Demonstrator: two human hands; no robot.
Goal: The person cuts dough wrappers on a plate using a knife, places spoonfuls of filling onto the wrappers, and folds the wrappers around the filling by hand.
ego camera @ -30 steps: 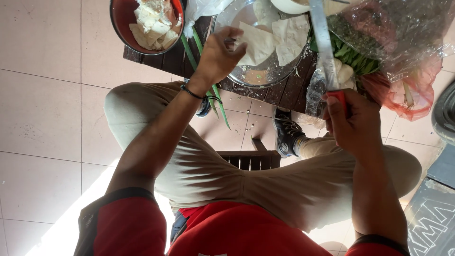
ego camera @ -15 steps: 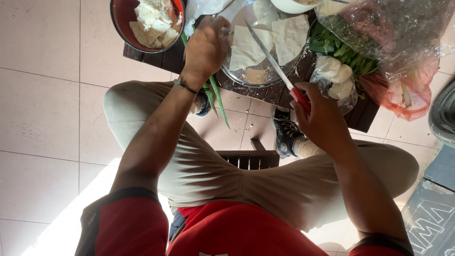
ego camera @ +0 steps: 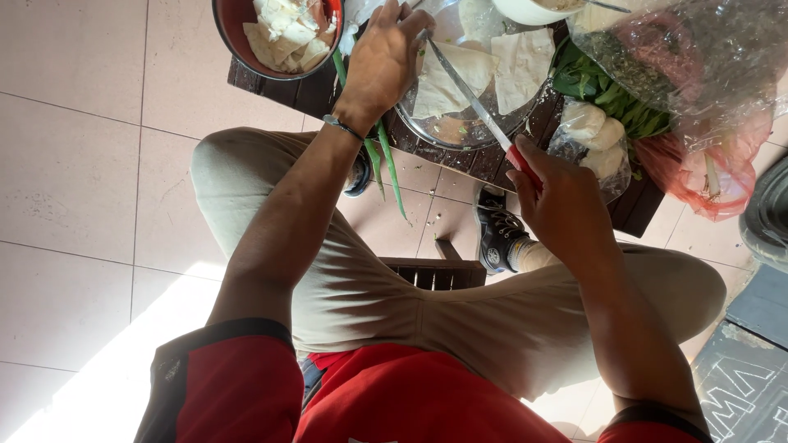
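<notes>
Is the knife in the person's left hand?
No. The red-handled knife is gripped by the right hand, while the left hand rests at the glass bowl rim.

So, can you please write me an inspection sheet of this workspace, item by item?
Surface: low dark slatted table, crowded.
Job's things: knife, red handle, blade over the glass bowl of pale flat pieces.
Clutter: red bowl of white pieces; green stalks; bagged greens.
Grips: left hand on the bowl rim; right hand shut on the knife handle.
Cables: nothing seen.
Surroundings: pale floor tiles; wooden stool.
</notes>
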